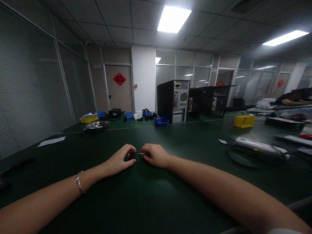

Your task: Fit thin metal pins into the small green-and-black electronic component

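At a green worktop (109,201), pinching a small black part (132,155) in the left hand (121,159) near twelve o'clock; gripping a thin metallic tool (141,153) in the right hand (154,155), toward the part's three o'clock. Could lose the part through a loose pinch or slanted push. Facing a blue tray (161,121) beyond, toward one o'clock.

Passes freely across the near green desk (122,201) between the forearms (51,200); meets the computer tower (174,101) and blue tray (161,122) ahead, metal bowl (97,126) ahead-left, cabled white device (258,145) at right.
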`<state>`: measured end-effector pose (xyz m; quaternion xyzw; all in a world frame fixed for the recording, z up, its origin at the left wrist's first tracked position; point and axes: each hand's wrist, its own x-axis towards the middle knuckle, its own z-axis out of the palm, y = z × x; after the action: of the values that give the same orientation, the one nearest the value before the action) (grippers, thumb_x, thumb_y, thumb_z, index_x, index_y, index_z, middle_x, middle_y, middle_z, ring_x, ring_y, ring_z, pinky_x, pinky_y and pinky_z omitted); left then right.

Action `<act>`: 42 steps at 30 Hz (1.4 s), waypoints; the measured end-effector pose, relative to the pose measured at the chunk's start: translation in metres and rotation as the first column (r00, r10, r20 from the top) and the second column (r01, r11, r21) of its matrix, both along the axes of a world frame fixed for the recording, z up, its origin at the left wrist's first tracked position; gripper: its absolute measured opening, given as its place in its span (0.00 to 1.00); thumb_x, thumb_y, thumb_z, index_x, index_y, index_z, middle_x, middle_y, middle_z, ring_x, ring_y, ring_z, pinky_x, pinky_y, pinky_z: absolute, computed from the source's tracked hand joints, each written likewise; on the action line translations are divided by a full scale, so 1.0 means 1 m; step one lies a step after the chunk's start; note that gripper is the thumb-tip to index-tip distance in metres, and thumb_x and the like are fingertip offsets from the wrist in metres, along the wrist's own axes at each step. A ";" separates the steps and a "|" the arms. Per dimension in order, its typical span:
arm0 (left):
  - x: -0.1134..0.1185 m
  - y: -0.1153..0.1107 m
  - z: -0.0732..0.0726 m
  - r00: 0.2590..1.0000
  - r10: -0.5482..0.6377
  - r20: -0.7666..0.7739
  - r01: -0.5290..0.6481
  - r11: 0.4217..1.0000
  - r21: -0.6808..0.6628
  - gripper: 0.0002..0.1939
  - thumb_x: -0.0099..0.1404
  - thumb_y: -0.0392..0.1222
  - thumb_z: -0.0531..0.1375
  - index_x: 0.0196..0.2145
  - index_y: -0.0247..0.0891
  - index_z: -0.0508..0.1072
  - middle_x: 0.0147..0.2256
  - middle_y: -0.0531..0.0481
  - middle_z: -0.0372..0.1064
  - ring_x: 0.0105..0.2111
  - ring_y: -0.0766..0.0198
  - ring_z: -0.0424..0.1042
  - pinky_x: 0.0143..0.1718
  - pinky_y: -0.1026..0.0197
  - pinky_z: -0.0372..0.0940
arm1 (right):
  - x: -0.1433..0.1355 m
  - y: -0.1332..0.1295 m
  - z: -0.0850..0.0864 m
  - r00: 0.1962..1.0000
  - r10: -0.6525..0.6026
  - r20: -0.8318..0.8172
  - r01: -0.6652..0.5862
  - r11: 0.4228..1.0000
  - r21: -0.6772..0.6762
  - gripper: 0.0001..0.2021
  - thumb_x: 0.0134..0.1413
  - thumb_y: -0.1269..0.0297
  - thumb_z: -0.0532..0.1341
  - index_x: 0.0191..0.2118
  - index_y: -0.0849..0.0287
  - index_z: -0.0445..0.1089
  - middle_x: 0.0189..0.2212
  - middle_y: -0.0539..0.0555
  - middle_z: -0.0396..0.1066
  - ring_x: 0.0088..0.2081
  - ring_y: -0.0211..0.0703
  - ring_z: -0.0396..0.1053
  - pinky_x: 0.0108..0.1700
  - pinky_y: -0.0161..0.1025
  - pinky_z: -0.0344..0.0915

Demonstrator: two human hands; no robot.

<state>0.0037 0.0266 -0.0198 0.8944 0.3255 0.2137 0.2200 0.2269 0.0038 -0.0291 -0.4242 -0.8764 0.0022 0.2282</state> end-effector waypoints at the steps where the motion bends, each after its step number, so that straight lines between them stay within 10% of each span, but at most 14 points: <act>1: -0.001 0.001 -0.001 1.000 -0.002 0.018 0.002 1.000 -0.003 0.17 0.61 0.45 0.58 0.47 0.40 0.65 0.44 0.47 0.63 0.42 0.57 0.65 0.45 0.56 0.62 | 0.000 0.000 0.000 1.000 -0.013 -0.003 0.013 1.000 -0.003 0.09 0.55 0.68 0.59 0.43 0.57 0.70 0.37 0.52 0.70 0.37 0.40 0.68 0.36 0.34 0.59; 14: -0.003 0.017 -0.009 0.983 0.056 0.173 -0.045 0.997 -0.064 0.19 0.57 0.42 0.62 0.47 0.39 0.71 0.48 0.45 0.62 0.47 0.54 0.66 0.50 0.52 0.64 | -0.003 -0.003 0.005 0.994 0.070 0.084 -0.064 0.995 -0.071 0.20 0.56 0.49 0.59 0.49 0.55 0.70 0.41 0.54 0.68 0.38 0.43 0.69 0.37 0.36 0.62; 42: 0.000 0.015 -0.009 0.962 0.028 0.270 0.050 0.960 -0.276 0.23 0.58 0.41 0.61 0.52 0.39 0.66 0.43 0.47 0.68 0.41 0.58 0.68 0.44 0.56 0.63 | -0.007 -0.003 0.009 0.992 0.117 0.050 -0.109 0.984 -0.143 0.12 0.56 0.60 0.60 0.45 0.57 0.70 0.42 0.55 0.69 0.40 0.44 0.69 0.40 0.37 0.63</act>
<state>0.0037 0.0419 -0.0292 0.8183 0.3142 0.2847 0.3882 0.2198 0.0007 -0.0200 -0.3887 -0.9029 0.0642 0.1718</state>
